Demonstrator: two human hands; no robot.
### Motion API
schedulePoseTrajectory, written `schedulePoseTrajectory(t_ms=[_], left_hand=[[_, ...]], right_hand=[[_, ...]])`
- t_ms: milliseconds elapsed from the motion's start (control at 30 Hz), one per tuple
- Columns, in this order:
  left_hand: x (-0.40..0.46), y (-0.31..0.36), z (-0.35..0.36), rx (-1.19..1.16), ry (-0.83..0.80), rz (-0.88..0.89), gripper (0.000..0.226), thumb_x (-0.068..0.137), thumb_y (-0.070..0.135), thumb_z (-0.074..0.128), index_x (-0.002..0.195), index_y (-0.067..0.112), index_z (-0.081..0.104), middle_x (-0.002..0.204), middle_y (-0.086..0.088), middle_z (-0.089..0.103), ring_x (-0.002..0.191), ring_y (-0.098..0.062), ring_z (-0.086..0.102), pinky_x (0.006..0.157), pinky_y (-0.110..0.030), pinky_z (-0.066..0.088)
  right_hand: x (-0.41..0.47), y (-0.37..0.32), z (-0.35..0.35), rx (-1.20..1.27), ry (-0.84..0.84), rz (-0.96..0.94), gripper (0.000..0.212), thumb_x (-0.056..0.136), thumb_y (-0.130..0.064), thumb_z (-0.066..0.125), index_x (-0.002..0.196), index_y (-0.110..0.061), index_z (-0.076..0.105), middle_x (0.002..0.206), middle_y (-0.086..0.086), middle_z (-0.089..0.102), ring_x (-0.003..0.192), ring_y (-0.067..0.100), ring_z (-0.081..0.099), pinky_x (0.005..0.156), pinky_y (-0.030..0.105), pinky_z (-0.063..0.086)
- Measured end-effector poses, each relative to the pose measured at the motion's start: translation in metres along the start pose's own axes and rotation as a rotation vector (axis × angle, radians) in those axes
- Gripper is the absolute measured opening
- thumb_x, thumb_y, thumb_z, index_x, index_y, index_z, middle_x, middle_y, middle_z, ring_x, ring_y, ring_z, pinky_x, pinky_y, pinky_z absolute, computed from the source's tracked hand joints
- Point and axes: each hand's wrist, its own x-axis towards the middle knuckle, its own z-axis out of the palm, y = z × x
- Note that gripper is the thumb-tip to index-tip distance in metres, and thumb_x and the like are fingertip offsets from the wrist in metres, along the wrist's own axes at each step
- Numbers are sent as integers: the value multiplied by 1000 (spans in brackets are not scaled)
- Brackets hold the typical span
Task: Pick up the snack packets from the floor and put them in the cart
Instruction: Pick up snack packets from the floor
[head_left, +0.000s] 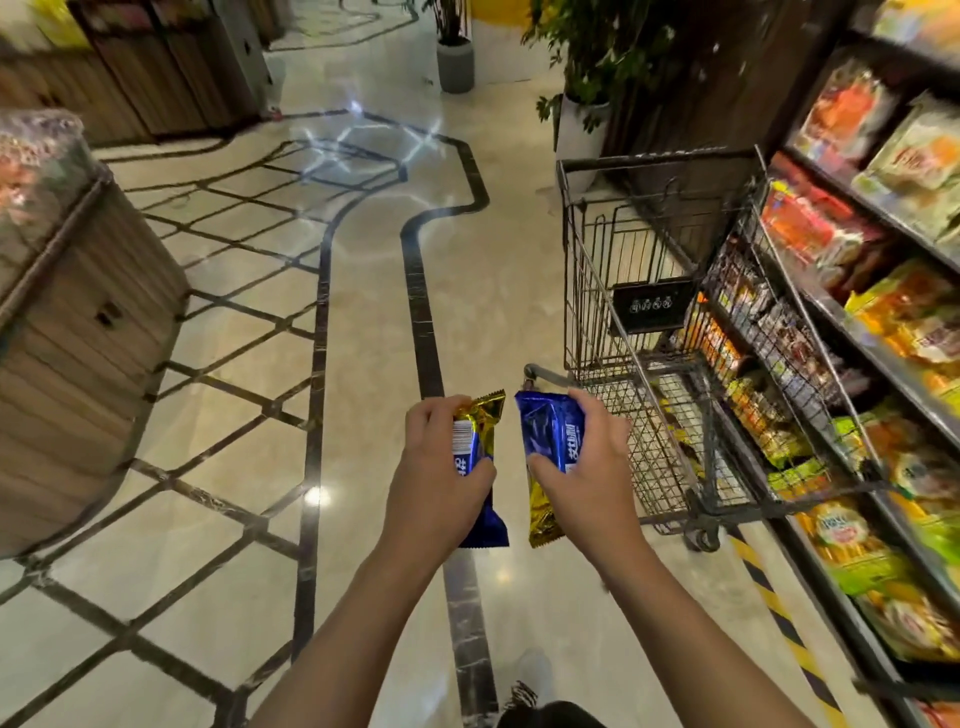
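Head view shows both packets already off the floor: the left hand (441, 467) grips the left packet (480, 457), gold end up, and the right hand (582, 462) grips the right packet (550, 441), blue end up, fingers and thumb curled round each. Both are held side by side in the air above the floor (234, 519), just left of the cart (654, 332), which stands against the shelves (857, 364) and whose basket seems to hold some packets low down. By this judgement the pickup is done and only the placing remains; no other packets show on the floor in view.
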Motion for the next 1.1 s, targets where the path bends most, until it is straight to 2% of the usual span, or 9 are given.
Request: schedulePoseTrajectory(t_ms=[133,267,367,500,633,700,800,967,1100], left_hand=[[47,20,28,-8,-30,2,64,83,15,73,135,34,40,135,14,33,105,-8,54,71,-6,38],[93,30,49,-11,-73,30,66,83,15,73,136,34,40,135,14,34,109,-10,54,77,-11,46],[134,32,64,-4,-115,41,65,82,14,73,135,34,40,134,14,33,110,-10,53,77,-10,45],[197,28,86,-1,-204,69,66,82,15,73,136,33,40,135,14,33,109,-6,51,74,-4,40],[268,25,103,-12,-316,126,65,83,13,72,136,32,41,134,15,32,101,12,49,66,3,40],[304,23,110,10,-381,150,65,83,14,71,138,31,41,136,14,32,98,6,50,67,5,38],[348,23,123,35,-458,205,62,83,19,70,135,35,40,134,16,32,102,-1,50,64,-2,41],[403,38,150,17,-580,293,60,80,20,70,130,38,41,129,19,31,102,-4,55,79,-25,56],[427,51,180,5,-667,341,61,80,20,70,132,36,42,133,15,34,105,-6,55,77,-16,51]], right_hand=[[53,7,-16,3,10,7,76,80,-17,73,142,-35,34,127,-7,32,101,1,50,65,2,43],[95,18,-26,34,34,63,74,82,-16,74,139,-41,34,126,-11,32,98,-18,44,62,-1,40],[128,28,-26,21,57,124,74,82,-16,74,141,-38,34,129,-9,32,97,-7,46,62,1,41],[177,42,-21,3,127,205,74,81,-18,75,140,-37,35,130,-7,33,104,5,49,77,10,45],[233,49,-17,-49,206,269,75,80,-19,74,141,-37,35,126,-7,33,95,-6,45,64,1,38],[260,49,-16,-69,245,317,74,79,-19,74,139,-38,35,126,-6,34,95,-12,43,63,2,38],[295,49,-13,-75,294,376,73,79,-19,74,138,-39,35,125,-6,33,95,-23,41,62,2,39],[333,52,-15,-39,381,456,70,82,-15,73,138,-36,36,121,-4,32,91,-33,36,66,-5,35],[356,62,-24,3,436,510,71,82,-12,73,139,-35,36,124,-5,33,92,-33,38,67,-5,36]])
